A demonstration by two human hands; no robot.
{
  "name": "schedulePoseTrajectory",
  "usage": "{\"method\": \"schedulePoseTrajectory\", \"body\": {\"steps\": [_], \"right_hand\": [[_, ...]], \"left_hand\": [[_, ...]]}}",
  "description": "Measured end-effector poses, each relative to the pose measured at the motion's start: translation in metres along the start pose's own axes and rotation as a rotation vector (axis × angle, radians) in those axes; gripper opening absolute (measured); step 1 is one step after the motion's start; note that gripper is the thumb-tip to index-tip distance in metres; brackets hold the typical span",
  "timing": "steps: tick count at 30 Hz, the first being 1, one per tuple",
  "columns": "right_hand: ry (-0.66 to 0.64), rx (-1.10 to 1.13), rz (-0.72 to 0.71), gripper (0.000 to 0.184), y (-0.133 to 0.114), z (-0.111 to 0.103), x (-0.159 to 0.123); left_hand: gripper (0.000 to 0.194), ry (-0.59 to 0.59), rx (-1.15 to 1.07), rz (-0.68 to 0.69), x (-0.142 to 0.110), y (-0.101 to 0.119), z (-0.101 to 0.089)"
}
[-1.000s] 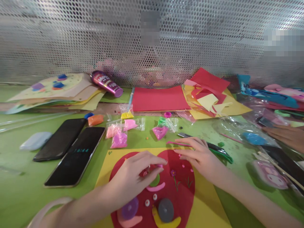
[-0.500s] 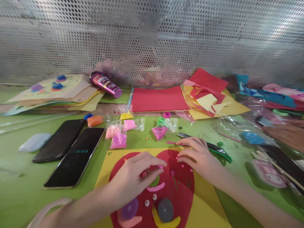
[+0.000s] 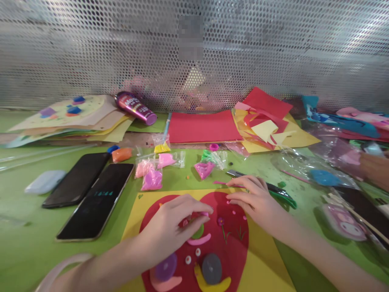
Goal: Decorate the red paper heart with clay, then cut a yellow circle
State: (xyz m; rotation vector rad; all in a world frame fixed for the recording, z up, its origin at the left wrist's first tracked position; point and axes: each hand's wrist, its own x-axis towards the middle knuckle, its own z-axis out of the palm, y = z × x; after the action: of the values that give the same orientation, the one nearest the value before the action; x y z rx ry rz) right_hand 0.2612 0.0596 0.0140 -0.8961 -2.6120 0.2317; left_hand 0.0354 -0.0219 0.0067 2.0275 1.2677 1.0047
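Observation:
A red heart-shaped paper (image 3: 237, 243) lies on a yellow sheet (image 3: 261, 263) in front of me, decorated with clay shapes: a purple disc (image 3: 166, 267), a grey disc (image 3: 212, 269), a pink strip (image 3: 199, 241) and a small flower (image 3: 221, 222). My left hand (image 3: 173, 225) rests on the heart with its fingertips pinched on a small pink clay piece (image 3: 203, 213). Flat on the heart's upper right edge lies my right hand (image 3: 258, 200), fingers extended, holding nothing. A thin pink clay strip (image 3: 220, 183) lies just beyond it.
Two black phones (image 3: 88, 190) and a pale case (image 3: 45, 181) lie to the left. Small bags of coloured clay (image 3: 152, 168) sit ahead, with scissors (image 3: 278, 190) at right. Paper stacks (image 3: 203, 125), a purple tube (image 3: 136, 108) and a perforated metal screen stand behind. Another person's hand (image 3: 375, 168) is far right.
My hands have barely moved; the right hand's fingers shifted slightly on the heart's edge. The other person's hand at far right has drawn back towards the edge.

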Motion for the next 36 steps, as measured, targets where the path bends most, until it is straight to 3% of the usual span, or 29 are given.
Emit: {"method": "schedulePoseTrajectory", "body": {"steps": [10, 16, 25, 32, 36], "right_hand": [[0.009, -0.019, 0.013, 0.021, 0.004, -0.002, 0.000], [0.056, -0.045, 0.061, 0.025, 0.001, -0.018, 0.002], [-0.089, -0.092, -0.014, 0.032, -0.006, -0.023, -0.003], [0.070, -0.042, -0.044, 0.028, -0.011, -0.022, -0.001], [0.182, -0.031, -0.226, 0.024, -0.026, -0.023, -0.004]], "left_hand": [[0.015, -0.008, -0.021, -0.005, 0.001, 0.001, -0.001], [0.015, -0.012, -0.011, -0.010, -0.001, 0.000, -0.001], [0.014, -0.017, 0.001, 0.010, -0.001, -0.001, 0.000], [0.011, -0.008, -0.030, 0.003, 0.000, -0.001, -0.002], [0.010, 0.027, -0.023, 0.055, 0.000, 0.002, -0.003]]}}
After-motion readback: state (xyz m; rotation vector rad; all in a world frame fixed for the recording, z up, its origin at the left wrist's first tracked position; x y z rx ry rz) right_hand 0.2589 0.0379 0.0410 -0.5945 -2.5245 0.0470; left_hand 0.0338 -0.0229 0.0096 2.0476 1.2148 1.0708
